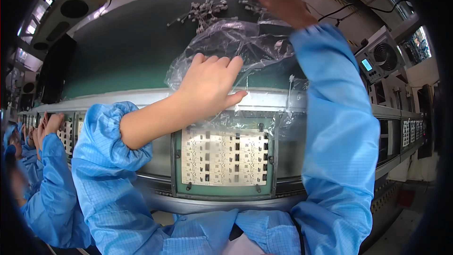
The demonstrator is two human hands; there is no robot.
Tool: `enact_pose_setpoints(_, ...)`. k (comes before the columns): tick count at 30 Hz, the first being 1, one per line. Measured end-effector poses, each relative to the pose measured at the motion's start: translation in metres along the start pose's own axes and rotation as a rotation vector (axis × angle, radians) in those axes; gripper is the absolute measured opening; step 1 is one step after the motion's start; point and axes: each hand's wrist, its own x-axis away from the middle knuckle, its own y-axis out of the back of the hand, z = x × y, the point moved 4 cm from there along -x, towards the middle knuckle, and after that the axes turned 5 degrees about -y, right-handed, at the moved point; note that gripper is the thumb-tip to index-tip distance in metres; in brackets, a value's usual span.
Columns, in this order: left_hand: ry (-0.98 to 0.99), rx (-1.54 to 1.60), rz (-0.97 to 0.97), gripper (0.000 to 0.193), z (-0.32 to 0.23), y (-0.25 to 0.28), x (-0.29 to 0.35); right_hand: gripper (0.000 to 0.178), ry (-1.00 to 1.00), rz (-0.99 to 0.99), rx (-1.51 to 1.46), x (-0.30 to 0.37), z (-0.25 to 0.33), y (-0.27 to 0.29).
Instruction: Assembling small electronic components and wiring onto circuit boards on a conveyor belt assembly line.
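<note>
A crumpled clear plastic bag [236, 42] spreads over the green bench top and hangs across its pale front edge. My left hand [205, 82] lies over the bag, fingers curled into the film and thumb pointing right. Farther off at the right, my right hand [285, 4] reaches across the bench, thumb and fingers apart, with nothing visible between them. Close to its fingertips lie small white parts with thin leads [247, 2]. A bigger heap of similar white parts [205, 13] sits to the left, beyond the bag.
Below the bag, a framed green fixture [177, 170] holds a panel of pale circuit boards [224, 156] on the conveyor. A grey device with a fan and lit display [380, 56] stands at right. Co-workers in blue sleeves [59, 174] sit close at left.
</note>
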Motion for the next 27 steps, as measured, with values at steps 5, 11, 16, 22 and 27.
enact_pose_setpoints(5, -0.016, 0.051, 0.122, 0.059, -0.018, 0.004, 0.010, 0.034, -0.028, 0.549, 0.008, 0.128, 0.033, 0.054)
enact_pose_setpoints(11, -0.096, -0.022, 0.160, 0.078, -0.026, -0.020, 0.015, 0.040, -0.118, 0.578, -0.212, 0.201, 0.028, 0.048)
enact_pose_setpoints(16, 0.048, 0.135, 0.291, 0.074, -0.022, -0.022, 0.016, 0.034, -0.252, 0.750, -0.540, 0.194, 0.014, 0.046)
enact_pose_setpoints(22, 0.104, 0.325, 0.222, 0.068, -0.009, -0.013, 0.016, 0.033, -0.331, 0.372, -0.989, 0.086, -0.002, 0.076)
enact_pose_setpoints(27, 0.240, 0.834, 0.114, 0.046, 0.016, 0.045, -0.012, 0.038, 0.219, 0.029, -0.603, -0.008, 0.012, 0.057)
